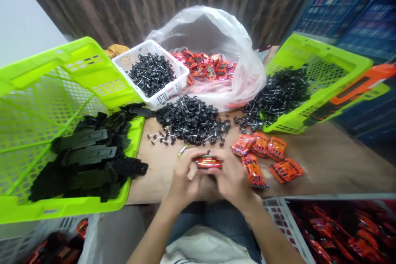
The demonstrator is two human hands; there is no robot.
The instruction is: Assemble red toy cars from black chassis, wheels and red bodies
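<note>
Both my hands meet at the near edge of the table around a small red toy car body (209,162). My left hand (185,179) pinches its left end and my right hand (231,178) grips its right end, fingers curled. Right of my hands lie several orange toy car bodies (265,156). Just beyond my fingers is a heap of small black wheels on metal axles (192,120).
A tilted green crate (40,90) on the left holds black flat plastic parts (89,156). A white basket (161,99) of wheels, a clear plastic bag (222,49) of red car bodies and a second green crate (328,70) spilling wheels stand behind. A bin (278,210) of cars sits lower right.
</note>
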